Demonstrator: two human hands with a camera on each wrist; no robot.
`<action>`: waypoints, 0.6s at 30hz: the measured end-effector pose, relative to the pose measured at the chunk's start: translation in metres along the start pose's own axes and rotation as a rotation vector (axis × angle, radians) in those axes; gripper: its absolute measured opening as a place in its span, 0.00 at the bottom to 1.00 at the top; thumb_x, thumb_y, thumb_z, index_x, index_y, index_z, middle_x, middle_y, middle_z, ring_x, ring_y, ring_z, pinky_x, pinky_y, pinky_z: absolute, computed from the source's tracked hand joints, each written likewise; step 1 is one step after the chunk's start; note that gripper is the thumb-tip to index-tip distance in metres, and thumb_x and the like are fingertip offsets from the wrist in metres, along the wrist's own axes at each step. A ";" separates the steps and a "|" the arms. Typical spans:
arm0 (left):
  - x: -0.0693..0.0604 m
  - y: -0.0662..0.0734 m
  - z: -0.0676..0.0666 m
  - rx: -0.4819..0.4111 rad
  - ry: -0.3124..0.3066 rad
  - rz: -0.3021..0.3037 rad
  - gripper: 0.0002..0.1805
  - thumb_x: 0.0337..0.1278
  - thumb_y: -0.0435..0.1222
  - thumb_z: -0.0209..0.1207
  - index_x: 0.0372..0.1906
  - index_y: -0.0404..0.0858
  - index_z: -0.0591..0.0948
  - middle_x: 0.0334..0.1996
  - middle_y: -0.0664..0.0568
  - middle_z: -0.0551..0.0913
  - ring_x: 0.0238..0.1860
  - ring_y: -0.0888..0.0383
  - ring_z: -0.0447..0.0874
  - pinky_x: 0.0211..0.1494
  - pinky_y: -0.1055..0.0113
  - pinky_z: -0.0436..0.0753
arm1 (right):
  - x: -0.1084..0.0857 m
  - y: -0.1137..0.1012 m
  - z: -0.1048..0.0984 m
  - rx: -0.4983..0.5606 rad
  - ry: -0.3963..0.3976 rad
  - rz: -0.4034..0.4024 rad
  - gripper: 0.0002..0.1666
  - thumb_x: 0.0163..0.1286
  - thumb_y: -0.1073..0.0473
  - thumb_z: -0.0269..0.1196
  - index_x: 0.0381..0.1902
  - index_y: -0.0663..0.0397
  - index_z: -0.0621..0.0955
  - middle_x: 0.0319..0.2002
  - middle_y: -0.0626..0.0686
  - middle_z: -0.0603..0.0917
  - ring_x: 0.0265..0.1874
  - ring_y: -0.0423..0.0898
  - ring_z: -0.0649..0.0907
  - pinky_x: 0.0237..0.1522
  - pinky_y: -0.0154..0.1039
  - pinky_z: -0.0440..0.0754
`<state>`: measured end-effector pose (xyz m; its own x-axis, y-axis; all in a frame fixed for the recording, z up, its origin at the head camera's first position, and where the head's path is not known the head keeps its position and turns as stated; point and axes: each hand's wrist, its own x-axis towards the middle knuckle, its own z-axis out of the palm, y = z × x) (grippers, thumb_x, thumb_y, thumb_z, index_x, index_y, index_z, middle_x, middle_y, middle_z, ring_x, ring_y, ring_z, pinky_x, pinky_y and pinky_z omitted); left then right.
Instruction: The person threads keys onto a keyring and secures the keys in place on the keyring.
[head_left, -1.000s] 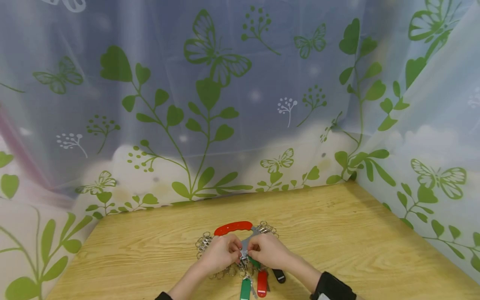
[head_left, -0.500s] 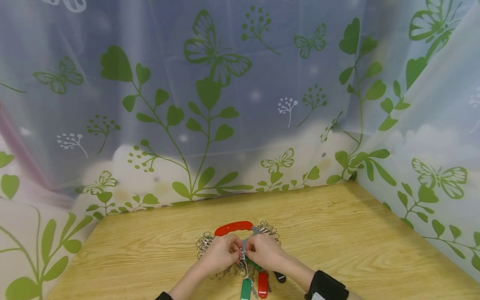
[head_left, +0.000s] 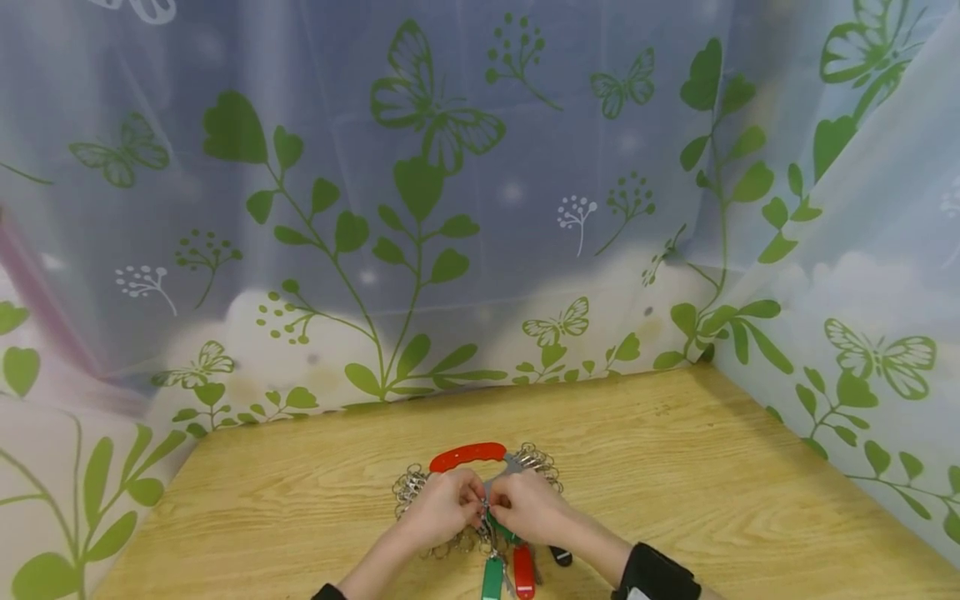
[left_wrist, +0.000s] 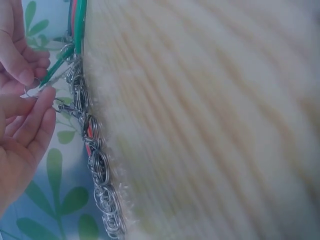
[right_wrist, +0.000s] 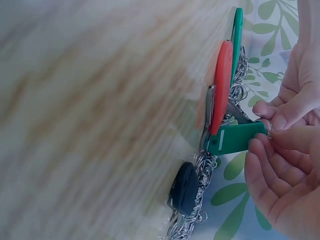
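In the head view my left hand (head_left: 442, 507) and right hand (head_left: 531, 504) meet over a ring of key clips, fingertips almost touching. Between them is a small metal split ring (left_wrist: 32, 87); the left fingers pinch it at one side, next to a metal clasp (left_wrist: 70, 107). The right thumb and fingers pinch the ring's other side. From that ring a green key tag (right_wrist: 242, 138) extends, seen in the right wrist view. A second green tag (head_left: 492, 578) and a red tag (head_left: 524, 572) lie nearer me. A black key tag (head_left: 561, 556) is partly covered by the right wrist.
A red grip handle (head_left: 468, 456) tops a grey metal holder (head_left: 513, 463) behind the hands. Many silver clasps and rings (head_left: 408, 487) hang around it. Everything lies on a wood-grain table (head_left: 300, 475), with a patterned curtain (head_left: 465, 250) behind.
My right hand has shifted slightly left, closer to the left hand. The red tag has moved a little, and the black tag is more covered. The left hand stays nearly still.
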<state>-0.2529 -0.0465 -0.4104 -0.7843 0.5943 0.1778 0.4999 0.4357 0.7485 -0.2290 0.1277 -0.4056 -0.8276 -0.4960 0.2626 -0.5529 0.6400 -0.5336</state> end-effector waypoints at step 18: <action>-0.001 -0.003 -0.002 -0.104 -0.057 -0.057 0.11 0.46 0.20 0.55 0.35 0.34 0.79 0.27 0.50 0.81 0.29 0.58 0.81 0.33 0.68 0.79 | 0.001 0.000 -0.002 -0.033 -0.014 -0.073 0.06 0.58 0.69 0.62 0.24 0.56 0.81 0.20 0.42 0.77 0.18 0.31 0.70 0.23 0.28 0.70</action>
<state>-0.2545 -0.0493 -0.4117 -0.7866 0.6096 0.0985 0.4121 0.3994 0.8189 -0.2304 0.1283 -0.4035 -0.7834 -0.5504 0.2887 -0.6151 0.6202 -0.4868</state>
